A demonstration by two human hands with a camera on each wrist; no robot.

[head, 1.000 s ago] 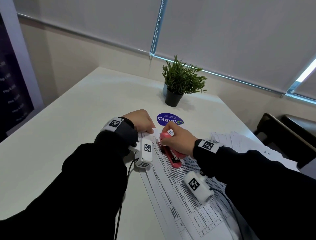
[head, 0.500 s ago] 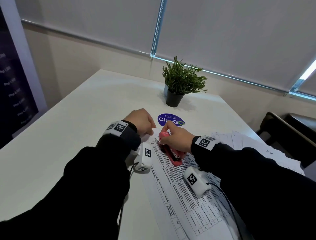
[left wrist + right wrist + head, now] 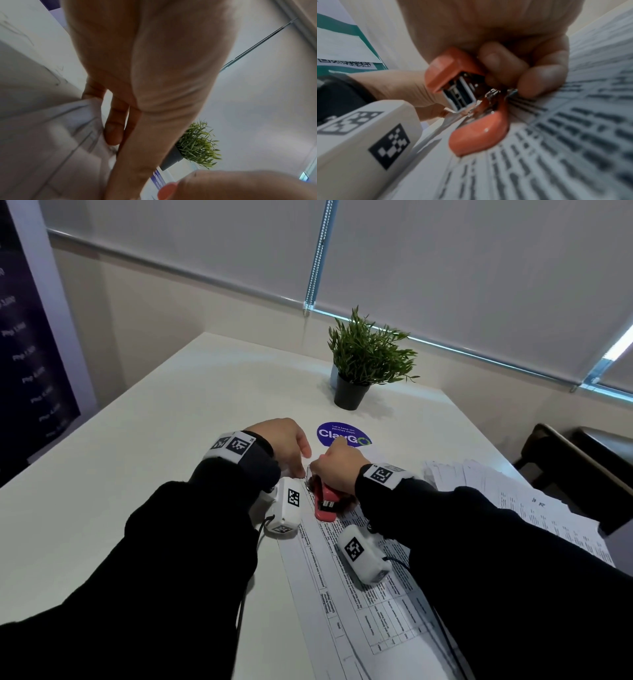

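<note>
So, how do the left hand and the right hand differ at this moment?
The left hand pinches a corner of the white printed paper sheets; the right hand grips the red plastic stapler. The left hand's fingers lie fairly straight along the paper, while the right hand's fingers curl round the stapler. Both meet at the same corner, and each wrist wears a white marker band.

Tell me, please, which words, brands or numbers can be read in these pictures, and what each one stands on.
"ClayGO": on the round blue sticker on the table.
"Php": in rows on the dark banner at the left; the figures after it are blurred.
Small line above "ClayGO": too small to read.
Text on the printed sheets: too small or blurred to read.
The red stapler shows no label.
</note>
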